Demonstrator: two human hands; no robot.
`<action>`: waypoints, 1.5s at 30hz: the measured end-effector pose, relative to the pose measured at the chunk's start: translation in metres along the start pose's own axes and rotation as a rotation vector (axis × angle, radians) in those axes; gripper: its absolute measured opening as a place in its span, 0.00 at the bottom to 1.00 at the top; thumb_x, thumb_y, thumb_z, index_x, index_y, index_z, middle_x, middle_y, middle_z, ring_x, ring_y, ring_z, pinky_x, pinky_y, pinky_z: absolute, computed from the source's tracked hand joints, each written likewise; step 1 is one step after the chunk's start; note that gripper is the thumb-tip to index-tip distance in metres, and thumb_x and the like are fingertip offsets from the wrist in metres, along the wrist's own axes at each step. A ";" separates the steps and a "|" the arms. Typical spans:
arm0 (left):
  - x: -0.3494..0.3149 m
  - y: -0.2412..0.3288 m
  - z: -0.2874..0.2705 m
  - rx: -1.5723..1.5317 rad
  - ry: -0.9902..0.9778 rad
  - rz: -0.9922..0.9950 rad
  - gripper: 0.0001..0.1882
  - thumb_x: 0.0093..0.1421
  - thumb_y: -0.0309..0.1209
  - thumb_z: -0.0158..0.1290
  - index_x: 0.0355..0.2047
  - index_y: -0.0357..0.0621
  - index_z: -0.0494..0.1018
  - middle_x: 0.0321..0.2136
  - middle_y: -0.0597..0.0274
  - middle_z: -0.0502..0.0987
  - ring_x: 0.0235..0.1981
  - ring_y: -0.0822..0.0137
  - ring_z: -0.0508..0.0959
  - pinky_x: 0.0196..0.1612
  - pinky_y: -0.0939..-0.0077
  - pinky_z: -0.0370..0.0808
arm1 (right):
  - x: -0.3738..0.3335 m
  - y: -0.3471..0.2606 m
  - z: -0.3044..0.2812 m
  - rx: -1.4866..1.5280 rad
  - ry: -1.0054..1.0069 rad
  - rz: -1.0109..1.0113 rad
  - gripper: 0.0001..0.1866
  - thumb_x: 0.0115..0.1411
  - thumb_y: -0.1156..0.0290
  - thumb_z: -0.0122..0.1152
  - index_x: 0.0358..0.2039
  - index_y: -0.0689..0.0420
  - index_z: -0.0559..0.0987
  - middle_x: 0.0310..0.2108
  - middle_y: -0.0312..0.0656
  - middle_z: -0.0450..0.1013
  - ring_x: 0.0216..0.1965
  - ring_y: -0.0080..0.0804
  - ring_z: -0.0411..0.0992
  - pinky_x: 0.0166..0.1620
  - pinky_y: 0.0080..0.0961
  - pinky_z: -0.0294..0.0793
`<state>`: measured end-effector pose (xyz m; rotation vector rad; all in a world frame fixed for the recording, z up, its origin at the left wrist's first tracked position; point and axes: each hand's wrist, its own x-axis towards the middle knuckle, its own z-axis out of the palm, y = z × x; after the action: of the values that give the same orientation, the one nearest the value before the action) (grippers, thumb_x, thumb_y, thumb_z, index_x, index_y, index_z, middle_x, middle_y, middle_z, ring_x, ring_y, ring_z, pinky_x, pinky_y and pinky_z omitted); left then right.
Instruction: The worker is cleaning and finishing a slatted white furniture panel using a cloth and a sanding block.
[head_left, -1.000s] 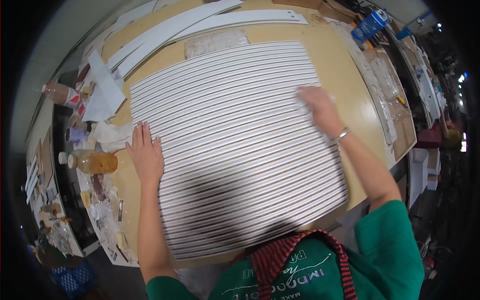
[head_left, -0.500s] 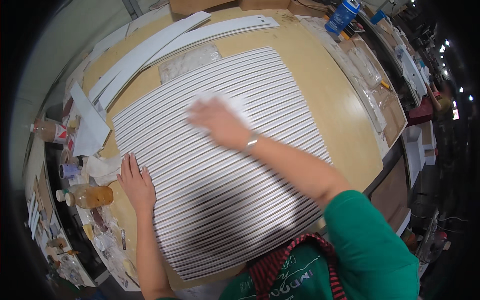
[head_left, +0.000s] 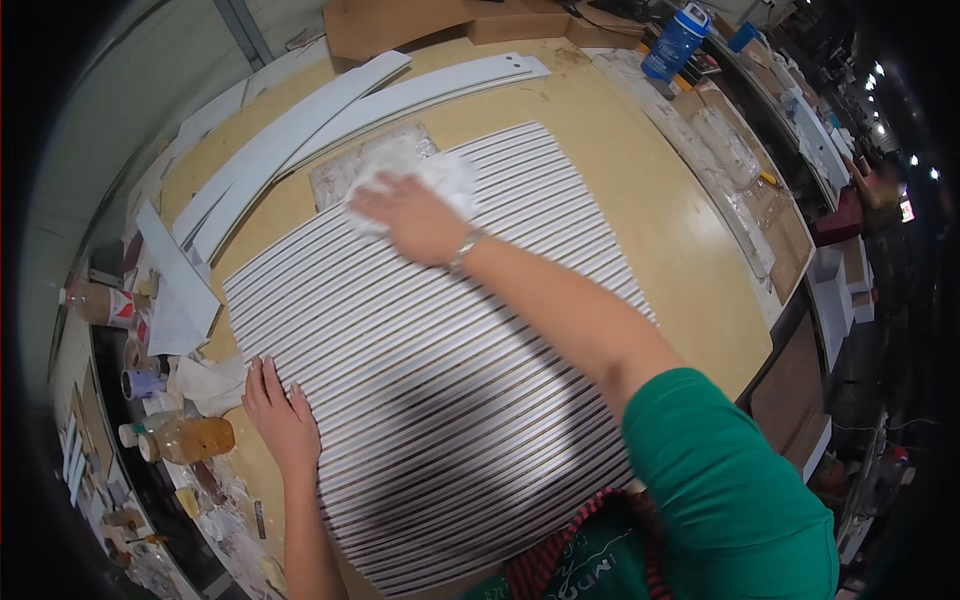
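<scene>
A ribbed panel [head_left: 450, 370] with white slats and dark grooves lies on the yellowish worktable [head_left: 690, 260]. My right hand [head_left: 415, 218] presses a white cloth [head_left: 448, 183] down near the panel's far edge, its fingers laid over the cloth. Part of the cloth is hidden under that hand and slightly blurred. At the panel's left edge rests my left hand [head_left: 285, 415], fingers stretched out, holding nothing. Just past the far edge sits a greyish flat block [head_left: 330, 182], partly covered by the cloth.
Long white strips [head_left: 300, 125] lie at the far left. Bottles of amber liquid [head_left: 195, 440], a brown bottle [head_left: 98, 303] and a crumpled cloth [head_left: 212, 385] line the left side. A blue bottle [head_left: 675, 45] stands at the far right, near a pale board [head_left: 690, 160].
My right hand has slid the white cloth farther away and a little left, to the panel's far edge. My left hand stays at the left edge; the view has shifted slightly.
</scene>
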<state>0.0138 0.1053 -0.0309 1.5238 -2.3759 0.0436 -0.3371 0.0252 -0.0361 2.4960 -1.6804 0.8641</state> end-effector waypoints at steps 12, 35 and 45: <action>-0.002 0.005 -0.005 0.041 -0.014 -0.022 0.26 0.65 0.30 0.44 0.62 0.33 0.59 0.63 0.42 0.60 0.63 0.42 0.59 0.65 0.47 0.53 | -0.017 0.081 -0.075 0.162 0.101 0.234 0.27 0.57 0.83 0.45 0.58 0.55 0.72 0.63 0.47 0.65 0.61 0.48 0.64 0.65 0.40 0.60; 0.122 0.160 0.014 -0.520 0.108 0.222 0.39 0.60 0.39 0.52 0.67 0.34 0.52 0.66 0.35 0.54 0.67 0.39 0.54 0.67 0.49 0.48 | -0.027 0.049 -0.132 0.724 -0.133 0.406 0.33 0.67 0.55 0.52 0.67 0.58 0.61 0.68 0.49 0.57 0.69 0.42 0.54 0.68 0.36 0.53; 0.115 0.165 0.032 -0.119 -0.115 0.352 0.28 0.58 0.40 0.56 0.58 0.50 0.69 0.64 0.56 0.63 0.66 0.51 0.58 0.64 0.36 0.49 | -0.058 0.119 -0.076 -0.313 -0.201 0.480 0.36 0.67 0.44 0.43 0.67 0.54 0.59 0.70 0.42 0.53 0.72 0.39 0.47 0.70 0.47 0.46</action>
<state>-0.1846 0.0694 -0.0051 1.0677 -2.6582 -0.1072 -0.4879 0.0480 -0.0316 2.0624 -2.3216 0.3212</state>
